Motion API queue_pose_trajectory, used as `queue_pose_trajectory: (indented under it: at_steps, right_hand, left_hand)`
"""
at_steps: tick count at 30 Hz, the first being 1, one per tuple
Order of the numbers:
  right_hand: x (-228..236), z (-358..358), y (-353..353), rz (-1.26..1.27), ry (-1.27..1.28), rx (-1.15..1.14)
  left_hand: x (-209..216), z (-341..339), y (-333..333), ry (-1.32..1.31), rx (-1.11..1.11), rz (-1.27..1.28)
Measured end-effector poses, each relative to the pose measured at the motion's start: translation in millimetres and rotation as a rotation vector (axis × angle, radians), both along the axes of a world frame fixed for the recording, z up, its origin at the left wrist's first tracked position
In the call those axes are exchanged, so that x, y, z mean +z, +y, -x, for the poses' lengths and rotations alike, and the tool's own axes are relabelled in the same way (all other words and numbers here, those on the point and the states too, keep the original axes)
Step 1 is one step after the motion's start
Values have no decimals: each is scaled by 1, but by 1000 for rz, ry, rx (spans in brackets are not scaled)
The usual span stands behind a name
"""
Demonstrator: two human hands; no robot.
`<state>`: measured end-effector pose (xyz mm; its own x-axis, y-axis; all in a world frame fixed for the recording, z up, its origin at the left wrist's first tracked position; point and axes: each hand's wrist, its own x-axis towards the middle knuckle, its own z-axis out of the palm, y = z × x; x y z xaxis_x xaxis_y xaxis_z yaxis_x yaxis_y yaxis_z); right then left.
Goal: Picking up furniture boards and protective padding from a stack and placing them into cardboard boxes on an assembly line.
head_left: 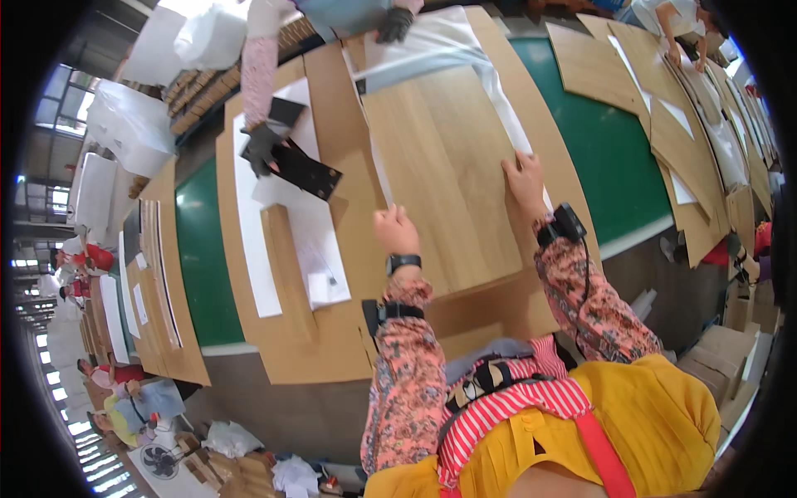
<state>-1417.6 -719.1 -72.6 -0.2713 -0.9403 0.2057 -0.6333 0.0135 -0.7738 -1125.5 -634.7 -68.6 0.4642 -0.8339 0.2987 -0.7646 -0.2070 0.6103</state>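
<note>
A rectangular wood-grain board [448,183] lies in front of me over white foam sheeting [427,41] on an opened cardboard sheet. My left hand [397,230] is closed at the board's left edge, fingers curled against it. Higher up on the opposite edge, my right hand [525,183] grips the board, thumb and fingers pinched along its side. Across the table a co-worker's dark-gloved hand [264,148] holds a black flat piece with small holes [305,170]. The co-worker's other gloved hand [395,25] rests near the foam's far end.
To the left, a narrow wood-grain strip [286,261] and a small white packet [322,289] lie on a white panel [257,249] over cardboard. A green conveyor belt [594,149] runs beneath. More boards [598,70] and another worker are at the right.
</note>
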Motion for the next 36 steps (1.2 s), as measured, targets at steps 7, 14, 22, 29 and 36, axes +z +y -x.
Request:
queue_pose_trajectory:
  at_steps: [7,14,22,29,36]
  right_hand:
    - [-3,22,35,-58,-58,109]
    - [16,18,103,-28,1,104]
    - [14,16,116,-4,-40,146]
    - [-1,21,137,-20,-134,189]
    - [26,7,138,-95,67,182]
  left_hand:
    - [8,-27,93,705,-67,-147]
    - [22,62,182,335,-49,9]
    - [29,68,185,825,150,-45]
    - [16,68,191,649,154,-18]
    - [17,-35,191,648,48,-178]
